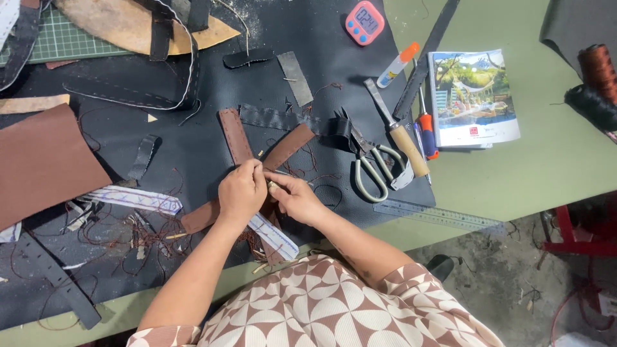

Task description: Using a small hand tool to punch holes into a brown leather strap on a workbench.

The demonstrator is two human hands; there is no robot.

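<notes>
Left hand (241,193): fingers curled together, pinching the crossed brown leather straps (234,135) at their meeting point.
Right hand (294,196): fingers closed in a pinch on something small and pale against the left hand's fingertips; too small to tell what.
Straps: on the black mat (193,160), one arm running to 12 o'clock, another to 2 o'clock.
Scissors (369,164): at 3 o'clock of the hands, untouched.
Ruler (437,216): at 4 o'clock.

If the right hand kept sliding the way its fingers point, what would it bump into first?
The right hand points left, straight at the left hand, which it already nearly touches over the crossed brown leather strips. So probably that hand first.
</notes>
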